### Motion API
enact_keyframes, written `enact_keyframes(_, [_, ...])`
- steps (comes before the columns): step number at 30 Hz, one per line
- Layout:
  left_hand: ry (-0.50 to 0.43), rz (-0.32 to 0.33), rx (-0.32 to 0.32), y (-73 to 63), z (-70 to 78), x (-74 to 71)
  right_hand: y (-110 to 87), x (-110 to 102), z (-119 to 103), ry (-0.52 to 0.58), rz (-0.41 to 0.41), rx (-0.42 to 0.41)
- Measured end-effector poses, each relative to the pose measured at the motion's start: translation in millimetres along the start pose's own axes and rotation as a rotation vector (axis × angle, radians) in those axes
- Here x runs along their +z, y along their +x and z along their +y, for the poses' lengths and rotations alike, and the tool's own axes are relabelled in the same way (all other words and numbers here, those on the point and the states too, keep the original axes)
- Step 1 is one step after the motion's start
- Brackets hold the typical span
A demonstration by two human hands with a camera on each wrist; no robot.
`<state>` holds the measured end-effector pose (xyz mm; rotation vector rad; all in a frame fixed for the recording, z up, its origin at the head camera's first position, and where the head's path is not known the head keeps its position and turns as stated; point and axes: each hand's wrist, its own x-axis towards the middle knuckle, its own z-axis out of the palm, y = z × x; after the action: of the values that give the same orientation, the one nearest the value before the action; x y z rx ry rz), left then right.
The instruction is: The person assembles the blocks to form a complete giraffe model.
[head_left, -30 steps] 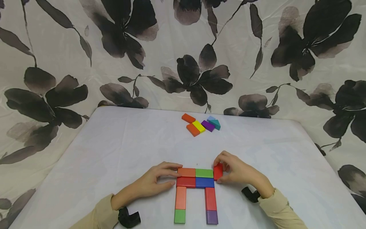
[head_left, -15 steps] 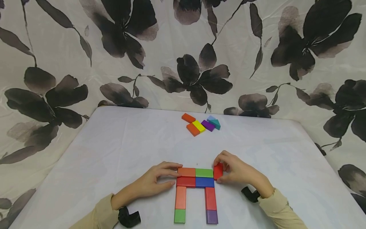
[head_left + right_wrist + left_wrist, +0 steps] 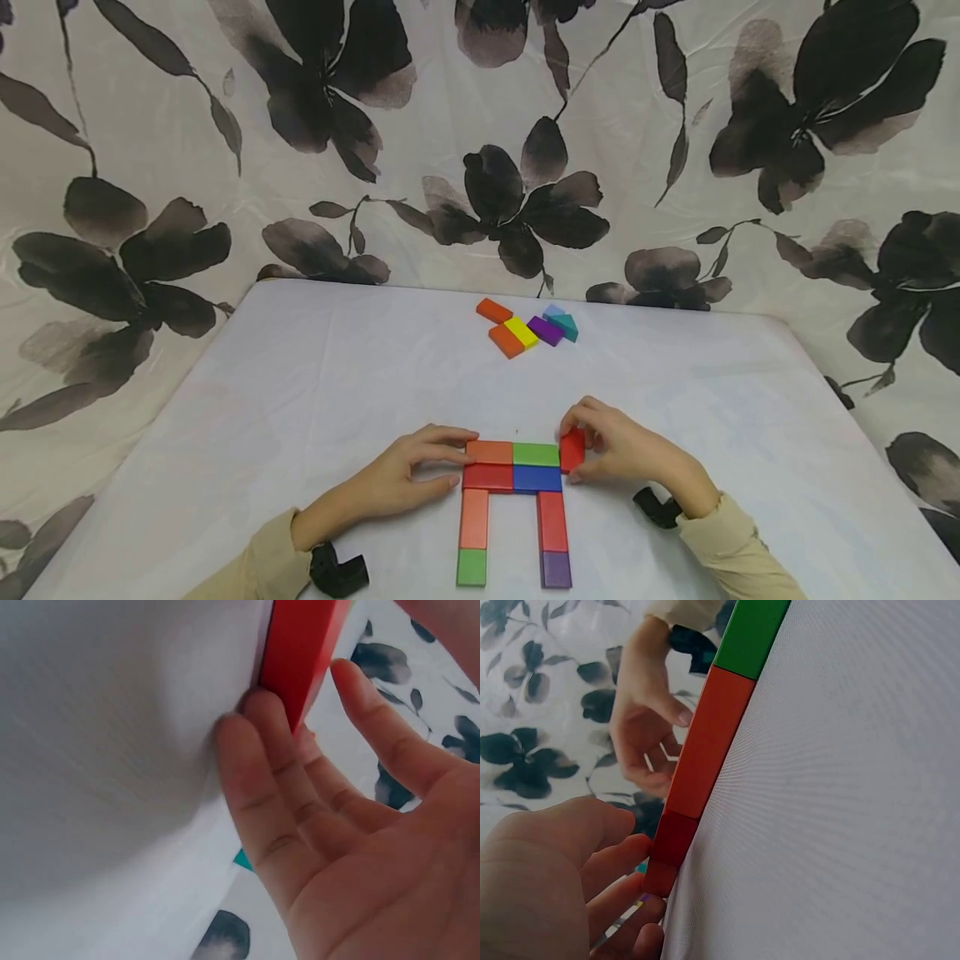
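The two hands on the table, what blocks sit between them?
In the head view, the orange block and green block lie side by side between the left hand and the right hand.

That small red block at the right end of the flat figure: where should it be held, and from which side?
Hold the small red block by its far and near short edges, coming from the right. Its left face butts the green block, so that side is closed. The right hand already pinches it this way, thumb near, fingers far.

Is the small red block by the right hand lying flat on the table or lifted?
Cannot tell. The right hand pinches the small red block against the green block; its underside is hidden.
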<state>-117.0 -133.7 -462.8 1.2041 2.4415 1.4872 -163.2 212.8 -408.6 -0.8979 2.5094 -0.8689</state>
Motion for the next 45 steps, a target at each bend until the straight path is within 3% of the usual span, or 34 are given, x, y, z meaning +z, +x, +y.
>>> enact_keyframes(10, [0.001,0.006,0.028,1.1,0.8,0.3,13.2,-25,2,-0.014,0.038,0.016])
enact_keyframes(19, [-0.001,0.013,0.049,0.5,0.1,1.8,46.9,-52,10,-0.066,0.139,0.011])
enact_keyframes(27, [0.009,0.020,0.055,-1.1,-2.4,2.6,86.2,-59,17,-0.123,0.218,-0.037])
enact_keyframes(32, [0.011,0.017,0.057,-1.4,-3.5,2.2,107.9,-58,19,-0.177,0.182,0.010])
enact_keyframes(38, [0.021,0.021,0.071,-0.7,-1.8,0.2,128.6,-54,16,-0.234,0.118,0.002])
enact_keyframes(45, [0.000,0.024,0.054,0.2,-1.2,0.5,139.9,-52,11,-0.313,0.032,0.060])
